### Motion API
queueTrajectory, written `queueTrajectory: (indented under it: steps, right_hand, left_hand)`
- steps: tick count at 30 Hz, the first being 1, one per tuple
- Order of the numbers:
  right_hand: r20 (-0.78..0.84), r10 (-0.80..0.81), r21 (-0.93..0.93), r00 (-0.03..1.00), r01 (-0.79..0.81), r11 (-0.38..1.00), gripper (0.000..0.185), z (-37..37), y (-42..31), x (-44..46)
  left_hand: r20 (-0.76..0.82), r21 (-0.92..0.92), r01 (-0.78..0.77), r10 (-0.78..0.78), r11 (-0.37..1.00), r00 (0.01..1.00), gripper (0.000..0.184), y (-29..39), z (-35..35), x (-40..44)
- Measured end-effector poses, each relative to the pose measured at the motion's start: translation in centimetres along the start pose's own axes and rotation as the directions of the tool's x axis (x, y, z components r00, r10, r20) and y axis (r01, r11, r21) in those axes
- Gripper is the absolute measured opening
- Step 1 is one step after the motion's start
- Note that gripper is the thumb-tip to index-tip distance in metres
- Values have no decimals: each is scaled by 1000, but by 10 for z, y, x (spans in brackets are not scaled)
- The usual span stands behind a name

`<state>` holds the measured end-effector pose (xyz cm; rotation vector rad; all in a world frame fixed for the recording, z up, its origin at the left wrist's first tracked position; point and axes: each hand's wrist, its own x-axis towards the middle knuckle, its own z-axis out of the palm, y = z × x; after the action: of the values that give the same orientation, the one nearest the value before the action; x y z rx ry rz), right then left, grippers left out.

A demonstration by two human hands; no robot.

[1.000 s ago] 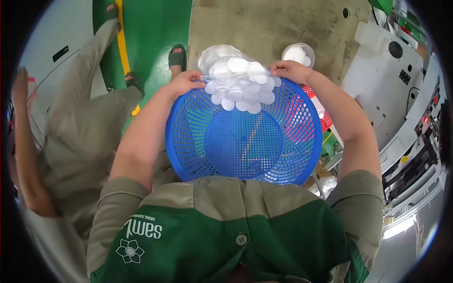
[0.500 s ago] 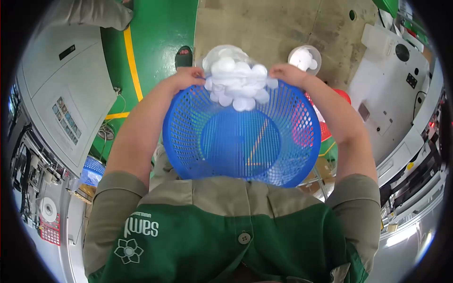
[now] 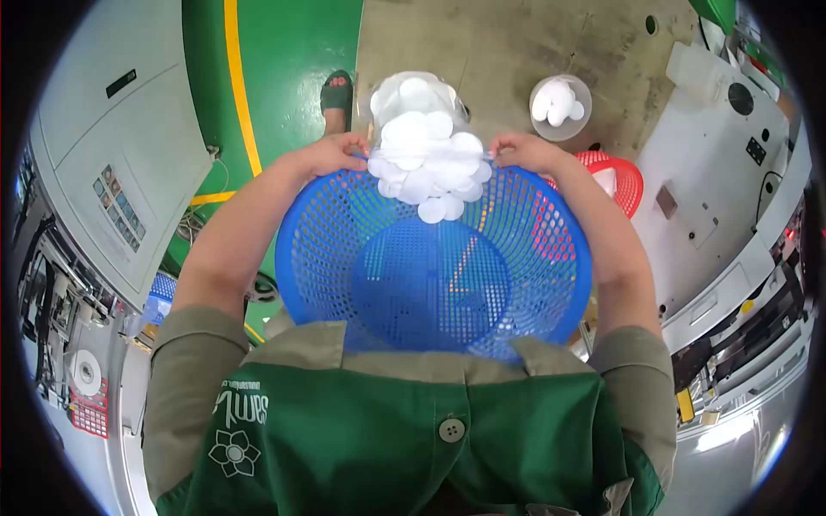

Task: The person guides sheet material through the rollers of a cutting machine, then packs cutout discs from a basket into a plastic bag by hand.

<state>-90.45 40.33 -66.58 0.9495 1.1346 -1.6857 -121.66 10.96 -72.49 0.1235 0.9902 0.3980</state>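
A clear plastic bag (image 3: 387,90) full of round white discs (image 3: 422,142) lies over the far rim of a large blue perforated basket (image 3: 327,258). Its mouth is stretched between my two hands, and discs sit at the opening above the basket's inside wall. My left hand (image 3: 337,155) pinches the bag's left edge at the rim. At the right edge of the bag, my right hand (image 3: 520,152) has its fingers closed on the plastic. The basket's bottom shows no discs.
A round tub (image 3: 560,131) with white discs stands beyond the basket at the right, near a red basket (image 3: 632,185). Pale machines (image 3: 103,129) flank both sides. My sandalled foot (image 3: 336,101) is on the green floor.
The person at the left has walked out of view. The blue basket has tilted and come slightly nearer, and the discs at the bag's mouth have shifted. Both hands keep their hold.
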Motion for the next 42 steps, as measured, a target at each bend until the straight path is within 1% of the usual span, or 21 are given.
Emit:
queueTrajectory:
  steps: [4, 7, 9, 11, 13, 15, 17, 19, 20, 21, 23, 24, 27, 29, 31, 33, 35, 37, 39, 40, 42]
  right_hand:
    - [79, 15, 224, 997, -32, 974, 15, 7, 6, 0]
    - [-57, -66, 31, 996, 68, 997, 9, 16, -4, -4]
    - [0, -85, 108, 996, 84, 991, 9, 32, 11, 5]
    - [-85, -210, -169, 974, 194, 966, 10, 9, 3, 6]
    - [-30, -127, -11, 991, 127, 992, 12, 16, 22, 11]
    - [20, -71, -171, 997, 74, 983, 13, 7, 17, 24]
    - [-11, -55, -227, 998, 51, 973, 13, -1, 12, 18]
    - [67, -43, -185, 997, 55, 981, 13, 15, 39, 28]
    - [54, -237, -361, 970, 240, 901, 12, 25, 33, 22]
    - [41, -253, -379, 967, 249, 891, 12, 6, 17, 26]
    - [21, -33, -173, 999, 36, 984, 12, 12, 21, 16]
    - [112, 80, -191, 990, -58, 980, 12, 19, 23, 20]
    - [74, -161, -478, 984, 177, 861, 12, -3, 13, 15]
    - [78, -98, -401, 992, 122, 908, 12, 29, 40, 3]
    - [65, 68, -392, 996, -37, 919, 24, 11, 26, 14]
    - [-27, -22, -361, 999, 10, 933, 29, 5, 25, -2]
    - [-100, -60, -273, 993, 30, 961, 34, 33, 58, -32]
    - [-200, -45, -580, 979, -81, 811, 41, 25, 95, -46]
    - [16, 154, -191, 988, -149, 970, 39, 31, 114, -92]
    - [6, 242, -42, 970, -241, 970, 38, 41, 136, -110]
    - [-19, 328, 335, 944, -304, 892, 32, 74, 189, -145]
  left_hand:
    - [-5, 199, -27, 28, 980, 1000, 28, -1, 2, -2]
    - [-66, 193, -87, 101, 977, 993, 28, -1, -1, -13]
    - [-11, 149, -46, 48, 988, 999, 27, -3, 6, -20]
    - [-77, 342, -102, 136, 934, 988, 27, 18, -4, -14]
    - [-57, 170, -49, 60, 984, 997, 26, 1, 4, -15]
    - [-30, 238, -28, 37, 971, 999, 26, 7, -1, 5]
    - [0, 382, -171, 185, 908, 983, 26, 8, 0, 12]
    - [-10, 266, 20, -18, 964, 1000, 28, 6, 14, -3]
    - [31, 338, -38, 29, 941, 999, 28, 4, 19, -2]
    - [22, 351, -55, 51, 935, 998, 28, 14, 1, 7]
    - [33, 92, -6, 3, 996, 999, 25, -12, 0, 7]
    - [-41, 158, 66, -60, 985, 997, 25, -14, 18, 6]
    - [-14, 275, -150, 160, 950, 987, 24, -7, 21, 12]
    - [-30, 121, -85, 89, 989, 996, 20, -41, 42, -6]
    - [-49, 144, 1, 6, 990, 999, 19, -15, 32, 14]
    - [-2, 161, -64, 66, 985, 998, 15, -11, 36, 20]
    - [-266, 244, 43, 25, 969, 964, 15, 1, 52, 6]
    - [-277, 333, 71, 25, 940, 961, 18, 21, 45, 1]
    - [-501, 108, -67, 113, 992, 858, 22, 24, 48, -8]
    - [-491, 131, -79, 134, 988, 861, 22, 26, 51, -11]
    - [-696, 48, -300, 248, 953, 674, 21, 26, 61, -24]
